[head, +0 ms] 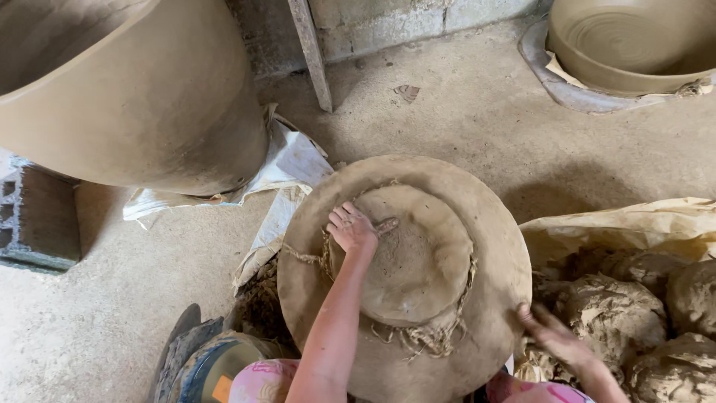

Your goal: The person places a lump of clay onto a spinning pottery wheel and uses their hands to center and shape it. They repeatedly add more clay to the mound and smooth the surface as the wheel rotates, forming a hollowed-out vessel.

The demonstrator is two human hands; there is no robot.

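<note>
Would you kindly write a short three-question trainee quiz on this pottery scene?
1. True or false: the left hand rests on the clay disc.
2. What does the right hand touch? A) the wheel rim B) the big pot C) the bowl
3. What lies to the wheel's right, by the sheet?

Key: 1. True. 2. A. 3. Clay lumps.

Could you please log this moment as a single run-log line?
left hand: pressing flat clay disc | right hand: on wheel rim | clay lumps at right
</note>
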